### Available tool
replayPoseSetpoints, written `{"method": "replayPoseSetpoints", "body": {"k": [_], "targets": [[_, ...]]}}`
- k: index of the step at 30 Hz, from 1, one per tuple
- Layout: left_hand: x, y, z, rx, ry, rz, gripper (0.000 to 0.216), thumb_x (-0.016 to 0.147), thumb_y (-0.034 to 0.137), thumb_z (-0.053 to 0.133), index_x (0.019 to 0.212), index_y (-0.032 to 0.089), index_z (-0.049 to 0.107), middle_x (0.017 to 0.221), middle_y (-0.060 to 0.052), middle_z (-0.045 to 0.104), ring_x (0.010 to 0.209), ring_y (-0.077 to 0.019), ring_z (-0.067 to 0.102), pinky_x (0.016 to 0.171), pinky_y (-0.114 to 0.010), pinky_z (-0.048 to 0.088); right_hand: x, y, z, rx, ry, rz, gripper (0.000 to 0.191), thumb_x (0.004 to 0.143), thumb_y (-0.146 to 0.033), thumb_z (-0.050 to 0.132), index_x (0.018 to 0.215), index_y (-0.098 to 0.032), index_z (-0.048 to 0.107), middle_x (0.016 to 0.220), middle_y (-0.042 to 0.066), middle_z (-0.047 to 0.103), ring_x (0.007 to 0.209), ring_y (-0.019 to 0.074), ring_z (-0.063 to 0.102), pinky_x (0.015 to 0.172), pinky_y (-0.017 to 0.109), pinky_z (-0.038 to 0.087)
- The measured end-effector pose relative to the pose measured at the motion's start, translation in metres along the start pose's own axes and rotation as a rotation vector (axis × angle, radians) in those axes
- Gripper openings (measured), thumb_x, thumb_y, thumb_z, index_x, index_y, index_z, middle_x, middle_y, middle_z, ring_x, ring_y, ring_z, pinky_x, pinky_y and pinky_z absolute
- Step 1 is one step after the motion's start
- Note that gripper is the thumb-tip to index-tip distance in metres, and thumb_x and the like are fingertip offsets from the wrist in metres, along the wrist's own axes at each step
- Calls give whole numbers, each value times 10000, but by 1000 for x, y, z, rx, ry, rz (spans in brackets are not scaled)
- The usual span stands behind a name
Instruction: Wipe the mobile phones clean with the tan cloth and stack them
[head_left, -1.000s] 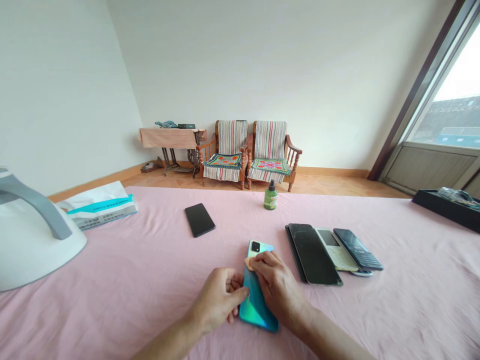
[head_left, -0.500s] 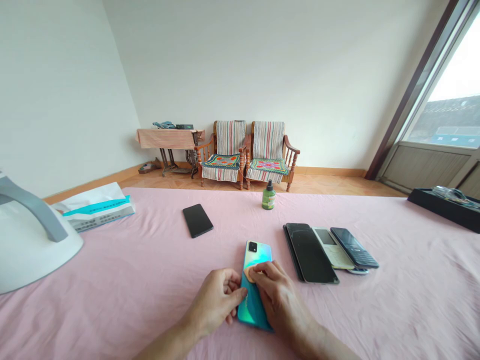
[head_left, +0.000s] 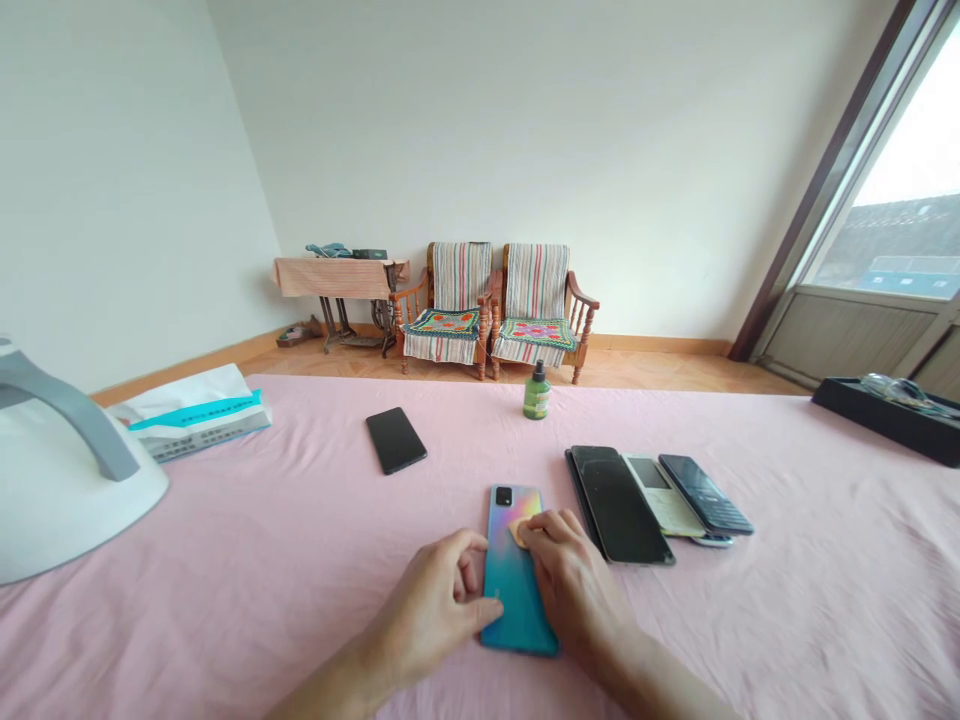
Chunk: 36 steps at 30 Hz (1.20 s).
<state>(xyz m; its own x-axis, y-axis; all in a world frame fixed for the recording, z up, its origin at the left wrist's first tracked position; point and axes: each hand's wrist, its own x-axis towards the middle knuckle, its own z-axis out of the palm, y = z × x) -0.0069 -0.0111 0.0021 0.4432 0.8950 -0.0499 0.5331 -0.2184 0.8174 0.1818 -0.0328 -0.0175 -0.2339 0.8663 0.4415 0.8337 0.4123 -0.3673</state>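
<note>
A smartphone [head_left: 516, 610] with a shiny blue-to-pink back lies face down on the pink cloth, its camera block toward the far end. My left hand [head_left: 439, 590] grips its left edge, thumb resting on the back and fingers curled at the side. In my right hand [head_left: 574, 565] is a small peach-coloured pad [head_left: 517, 533], which the fingers press flat on the upper back of the phone. Most of the pad is covered by those fingers. Right of this hand lie a large black smartphone [head_left: 622, 505], a pale keypad phone [head_left: 664, 495] and a dark keypad phone [head_left: 705, 495], close together.
Another black phone [head_left: 396, 440] lies at the left, and a green spray bottle [head_left: 536, 393] stands farther back. A white appliance with a grey handle [head_left: 82, 420] and a tissue pack [head_left: 199, 412] are at left. A black box [head_left: 889, 420] sits far right.
My right hand has slid the pad slightly right and away from me across the phone's back. The phone has turned and shifted a little; my left thumb lies a bit farther onto it.
</note>
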Motion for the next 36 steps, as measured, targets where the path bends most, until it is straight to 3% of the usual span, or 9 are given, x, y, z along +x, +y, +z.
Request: {"method": "replayPoseSetpoints", "body": {"k": [4, 8, 12, 17, 21, 30, 36], "targets": [[-5, 5, -10, 149, 5, 137, 516, 521, 242, 817, 999, 217, 625, 982, -23, 572, 890, -218, 555, 785, -316, 455, -11, -7, -3, 36, -20, -12, 284, 841, -10, 428, 913, -196, 630, 893, 66, 612, 810, 202, 511, 744, 324, 444], [-5, 3, -14, 187, -36, 166, 684, 503, 330, 846, 1132, 235, 595, 1120, -63, 540, 1071, -286, 491, 953, -413, 390, 25, 12, 5, -42, 37, 23, 296, 819, -1, 441, 854, -188, 668, 859, 77, 620, 844, 209, 523, 772, 319, 437], [-2, 1, -16, 225, -64, 179, 818, 470, 454, 856, 1202, 238, 562, 1164, -83, 529, 1111, -314, 461, 981, -462, 359, 50, 26, 13, -41, 74, 54, 321, 832, -2, 427, 883, -173, 694, 857, 97, 632, 837, 216, 528, 783, 334, 441], [-1, 0, -18, 230, -74, 172, 855, 463, 450, 861, 1226, 220, 551, 1170, -89, 523, 1092, -307, 461, 972, -450, 365, 15, 6, 4, 31, 26, -3, 312, 851, -24, 444, 980, -202, 666, 930, 79, 633, 868, 216, 533, 787, 348, 469], [0, -2, -17, 203, -79, 197, 885, 458, 440, 859, 1258, 252, 532, 1171, -76, 511, 1089, -306, 460, 970, -448, 370, -1, -6, -1, 171, -4, -46, 318, 839, -10, 446, 935, -223, 662, 918, 60, 626, 855, 196, 546, 760, 326, 490], [0, -6, -15, 203, -50, 176, 913, 442, 460, 864, 1245, 195, 521, 1189, -106, 497, 1120, -319, 453, 994, -452, 370, 61, 17, 18, 97, 1, 4, 298, 866, -15, 430, 856, -156, 692, 874, 81, 587, 860, 183, 530, 753, 295, 448], [3, -14, -12, 182, -35, 205, 955, 437, 408, 873, 1276, 207, 465, 1231, -104, 478, 1159, -312, 429, 1015, -450, 351, 18, -9, 3, 220, -70, -62, 298, 884, -42, 446, 947, -212, 683, 900, 59, 596, 872, 174, 540, 754, 281, 463]]}}
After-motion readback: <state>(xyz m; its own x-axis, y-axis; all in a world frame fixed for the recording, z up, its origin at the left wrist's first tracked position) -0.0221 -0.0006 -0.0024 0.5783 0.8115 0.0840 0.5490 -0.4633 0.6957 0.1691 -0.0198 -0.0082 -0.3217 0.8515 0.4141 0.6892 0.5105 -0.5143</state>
